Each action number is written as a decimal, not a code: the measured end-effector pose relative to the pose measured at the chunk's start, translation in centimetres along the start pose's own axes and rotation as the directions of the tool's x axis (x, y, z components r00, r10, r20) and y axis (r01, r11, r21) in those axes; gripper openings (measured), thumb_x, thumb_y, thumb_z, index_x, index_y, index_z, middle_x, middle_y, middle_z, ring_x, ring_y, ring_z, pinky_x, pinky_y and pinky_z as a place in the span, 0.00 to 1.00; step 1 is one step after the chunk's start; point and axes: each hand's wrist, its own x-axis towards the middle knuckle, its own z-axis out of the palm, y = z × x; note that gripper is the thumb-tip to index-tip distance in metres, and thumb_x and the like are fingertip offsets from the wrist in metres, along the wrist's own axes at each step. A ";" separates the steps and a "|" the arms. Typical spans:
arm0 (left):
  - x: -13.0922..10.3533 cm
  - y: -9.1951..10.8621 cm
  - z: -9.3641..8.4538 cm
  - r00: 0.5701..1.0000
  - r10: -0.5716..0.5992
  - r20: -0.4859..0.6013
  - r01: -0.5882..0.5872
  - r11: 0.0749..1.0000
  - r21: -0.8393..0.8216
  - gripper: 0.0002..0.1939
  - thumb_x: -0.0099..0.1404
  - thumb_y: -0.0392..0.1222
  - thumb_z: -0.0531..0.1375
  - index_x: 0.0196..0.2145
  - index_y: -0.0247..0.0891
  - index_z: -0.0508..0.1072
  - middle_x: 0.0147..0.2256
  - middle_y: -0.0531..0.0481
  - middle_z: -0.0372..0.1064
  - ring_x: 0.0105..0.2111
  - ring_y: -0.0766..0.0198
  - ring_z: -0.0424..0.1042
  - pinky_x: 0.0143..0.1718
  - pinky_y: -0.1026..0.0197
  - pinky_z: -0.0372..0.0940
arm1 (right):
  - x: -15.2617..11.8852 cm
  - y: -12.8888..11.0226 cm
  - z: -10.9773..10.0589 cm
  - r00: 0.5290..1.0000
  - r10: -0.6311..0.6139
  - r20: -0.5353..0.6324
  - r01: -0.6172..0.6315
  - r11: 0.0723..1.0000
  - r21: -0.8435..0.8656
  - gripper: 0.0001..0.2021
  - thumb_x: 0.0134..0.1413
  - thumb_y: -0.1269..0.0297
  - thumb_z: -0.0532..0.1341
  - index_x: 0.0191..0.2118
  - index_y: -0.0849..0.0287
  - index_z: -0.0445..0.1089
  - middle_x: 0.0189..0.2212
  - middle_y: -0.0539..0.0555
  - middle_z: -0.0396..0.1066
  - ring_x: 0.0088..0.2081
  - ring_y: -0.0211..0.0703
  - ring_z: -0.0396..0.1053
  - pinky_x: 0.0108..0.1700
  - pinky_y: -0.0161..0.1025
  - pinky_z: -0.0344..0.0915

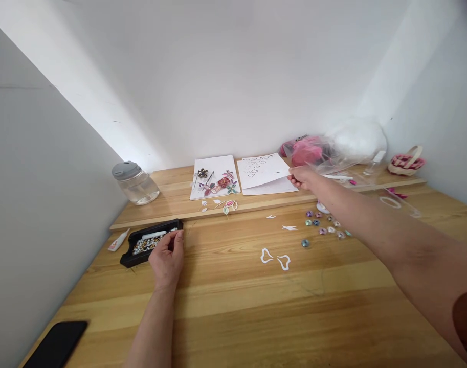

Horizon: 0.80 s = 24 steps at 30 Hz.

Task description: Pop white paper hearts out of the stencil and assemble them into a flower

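Observation:
At the raised back shelf, my right hand [300, 177] pinches the right corner of a white paper sheet [269, 169] with dark marks or cut-out shapes in it. That corner is lifted a little off the other white sheets [269, 189] below. My left hand [167, 258] is closed, thumb against fingers, at the right end of a black tray [133, 261] of beads [145, 245]. Whatever those fingers hold, if anything, is hidden. Two white heart-like paper outlines [283, 262] lie on the table between my arms, with small white paper slivers [289, 228] behind them.
Several small coloured spools [305, 244] sit by my right forearm. On the shelf stand a lidded water jar [135, 183], a paper with flower pieces [195, 191], plastic bags with pink material [308, 151] and a small basket [405, 162]. A glue tube [118, 240] and black phone [57, 345] lie left.

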 end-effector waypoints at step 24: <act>0.1 0.0 0.0 1.000 0.012 0.013 -0.012 0.999 -0.044 0.17 0.65 0.54 0.58 0.36 0.40 0.79 0.26 0.50 0.75 0.28 0.60 0.73 0.33 0.61 0.65 | -1.1 1.9 0.4 0.994 0.065 -0.091 -0.078 0.986 -0.147 0.08 0.63 0.65 0.61 0.35 0.64 0.68 0.24 0.45 0.65 0.20 0.27 0.59 0.19 0.26 0.57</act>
